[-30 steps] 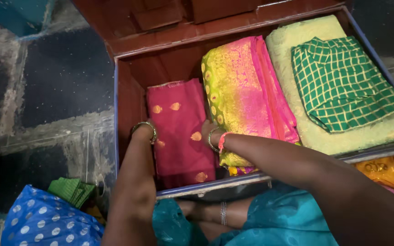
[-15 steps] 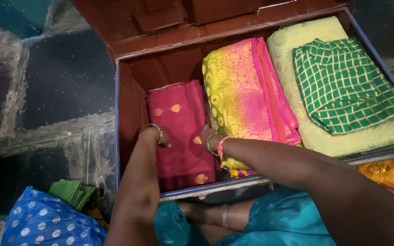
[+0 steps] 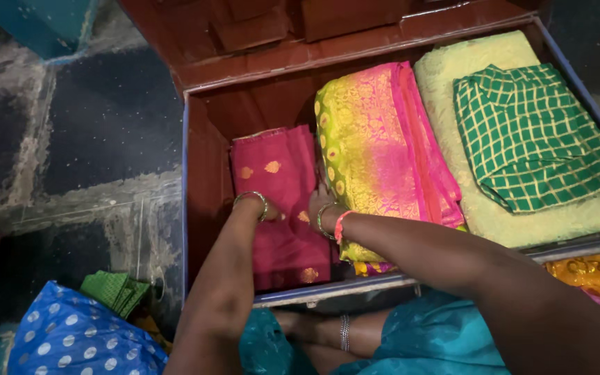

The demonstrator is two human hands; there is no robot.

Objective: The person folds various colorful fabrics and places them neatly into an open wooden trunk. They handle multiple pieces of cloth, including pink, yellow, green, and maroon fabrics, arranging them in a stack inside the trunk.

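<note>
A folded magenta cloth (image 3: 276,156) with gold motifs lies at the left end of an open red-brown trunk (image 3: 186,173). My left hand (image 3: 267,210), bangle on the wrist, rests on the cloth's middle with its fingers curled into the fabric. My right hand (image 3: 318,201) is tucked down at the cloth's right edge, against a folded yellow-and-pink saree (image 3: 373,139). Most of both sets of fingers is hidden.
Right of the saree lies a pale yellow cloth (image 3: 453,69) with a green checked garment (image 3: 536,139) on top. The trunk lid (image 3: 258,28) stands open behind. A blue dotted bag (image 3: 71,340) and a green folded cloth (image 3: 116,292) sit on the dark floor at left. An orange packet (image 3: 592,274) lies at right.
My left hand has slid from the cloth's left edge rightward onto its middle. The right hand has stayed at the right edge. The view shifted slightly.
</note>
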